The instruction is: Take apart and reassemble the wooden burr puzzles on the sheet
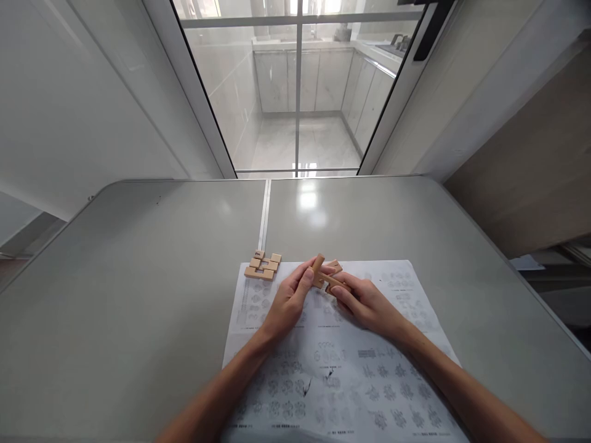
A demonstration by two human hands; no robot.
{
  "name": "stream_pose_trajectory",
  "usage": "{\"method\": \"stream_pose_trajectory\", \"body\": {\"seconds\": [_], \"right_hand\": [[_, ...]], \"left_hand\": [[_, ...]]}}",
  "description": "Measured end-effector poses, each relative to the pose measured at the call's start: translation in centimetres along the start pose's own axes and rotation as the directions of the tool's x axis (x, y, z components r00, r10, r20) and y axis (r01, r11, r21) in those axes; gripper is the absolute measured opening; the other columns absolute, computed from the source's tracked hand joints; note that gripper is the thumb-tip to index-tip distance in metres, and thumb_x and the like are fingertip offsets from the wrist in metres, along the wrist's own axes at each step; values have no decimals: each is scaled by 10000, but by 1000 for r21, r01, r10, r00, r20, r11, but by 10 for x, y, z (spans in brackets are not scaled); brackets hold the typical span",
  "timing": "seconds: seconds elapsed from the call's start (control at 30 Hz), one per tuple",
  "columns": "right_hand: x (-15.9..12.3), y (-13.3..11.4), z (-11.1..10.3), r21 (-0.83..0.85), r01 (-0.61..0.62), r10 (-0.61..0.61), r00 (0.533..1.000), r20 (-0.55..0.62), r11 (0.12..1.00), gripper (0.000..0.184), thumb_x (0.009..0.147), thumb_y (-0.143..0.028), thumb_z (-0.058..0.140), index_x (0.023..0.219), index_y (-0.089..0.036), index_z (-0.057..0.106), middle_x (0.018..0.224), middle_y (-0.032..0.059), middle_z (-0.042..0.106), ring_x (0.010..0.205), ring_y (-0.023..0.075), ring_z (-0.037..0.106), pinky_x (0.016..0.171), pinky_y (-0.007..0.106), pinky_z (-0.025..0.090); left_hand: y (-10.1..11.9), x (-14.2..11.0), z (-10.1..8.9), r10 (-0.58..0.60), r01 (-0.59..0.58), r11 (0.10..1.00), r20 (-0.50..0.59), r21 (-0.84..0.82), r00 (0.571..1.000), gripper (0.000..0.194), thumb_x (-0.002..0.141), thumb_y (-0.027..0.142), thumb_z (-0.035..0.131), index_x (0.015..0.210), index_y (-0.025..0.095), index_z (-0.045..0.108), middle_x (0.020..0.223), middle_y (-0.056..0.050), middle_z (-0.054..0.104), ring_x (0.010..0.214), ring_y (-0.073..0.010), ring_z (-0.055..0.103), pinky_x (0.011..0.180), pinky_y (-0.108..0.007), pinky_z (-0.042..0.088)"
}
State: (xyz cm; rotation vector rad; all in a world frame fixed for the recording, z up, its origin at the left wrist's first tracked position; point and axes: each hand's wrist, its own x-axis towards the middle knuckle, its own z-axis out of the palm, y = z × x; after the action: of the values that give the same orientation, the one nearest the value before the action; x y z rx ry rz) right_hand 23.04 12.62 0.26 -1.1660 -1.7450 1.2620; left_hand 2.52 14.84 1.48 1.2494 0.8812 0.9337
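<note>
Near the top edge of a printed instruction sheet (332,394), my left hand (296,286) pinches a wooden puzzle piece (318,263) that tilts upward between thumb and fingers. Close beside it, my right hand (357,295) grips another wooden puzzle piece (336,282) with thumb and fingertips. The two pieces meet or nearly meet; my fingers hide whether they interlock. More wood (334,266) shows behind the fingertips, partly covered. To the left, a notched wooden piece (258,274) lies with others at the sheet's upper left corner, one marked with a 3 (259,253).
The sheet, full of small diagrams, rests on a grey folding table (138,295) with a pale center seam (264,215). Past the far edge stands a glazed door (298,92), with a kitchen behind it. A brown wooden panel (530,147) is at the right.
</note>
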Motion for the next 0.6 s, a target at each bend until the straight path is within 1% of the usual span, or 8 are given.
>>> {"method": "stream_pose_trajectory", "body": {"seconds": [0.13,0.27,0.33,0.4,0.43,0.53,0.6], "right_hand": [[0,2,3,-16,18,-19,1000,-14,1000,313,1099,-452,468,1108,-195,647,617,-56,463,525,130,404,517,264,337],[-2,1,2,-8,22,-22,1000,-4,1000,344,1104,-433,455,1248,-185,644,624,-62,445,522,125,391,519,261,342],[-2,0,1,-4,19,-19,1000,-1,1000,354,1107,-428,445,1275,-185,641,623,-66,430,520,123,377,518,261,339],[-3,-1,0,-1,11,-11,1000,2,1000,345,1106,-429,445,1252,-187,644,627,-65,422,526,123,368,519,261,333],[-3,-2,0,2,8,-8,1000,4,1000,331,1105,-431,448,1210,-189,648,632,-63,420,532,124,363,520,262,329],[-2,-3,-2,37,10,-11,1000,25,999,314,1103,-443,457,996,-201,626,666,-46,442,564,126,362,531,268,325],[-1,-3,-4,61,21,-23,999,38,998,340,1105,-458,454,927,-207,599,698,-30,472,587,132,375,546,275,335]], "left_hand": [[3,-1,2,-15,21,994,62,-103,998,468,1082,476,529,1452,210,639,1471,-115,674,1462,-331,539,1274,-516,332],[3,-1,3,-6,56,960,180,-273,984,472,1090,476,516,1452,201,642,1526,-136,625,1513,-343,477,1293,-543,309],[2,0,2,0,76,944,228,-322,974,465,1094,472,513,1445,199,650,1544,-139,607,1543,-336,433,1307,-541,289],[2,0,1,-5,97,935,261,-341,965,462,1094,473,514,1429,193,664,1564,-142,586,1560,-334,405,1316,-537,276],[3,1,0,-14,111,933,273,-343,962,465,1092,477,517,1426,192,668,1575,-144,574,1560,-336,404,1316,-537,278],[5,1,-2,-56,160,929,299,-334,953,479,1084,498,522,1433,204,666,1607,-143,538,1542,-343,432,1302,-545,313],[6,1,-3,-69,179,927,320,-329,945,484,1084,511,511,1437,216,662,1620,-134,522,1527,-336,455,1287,-544,344]]}}
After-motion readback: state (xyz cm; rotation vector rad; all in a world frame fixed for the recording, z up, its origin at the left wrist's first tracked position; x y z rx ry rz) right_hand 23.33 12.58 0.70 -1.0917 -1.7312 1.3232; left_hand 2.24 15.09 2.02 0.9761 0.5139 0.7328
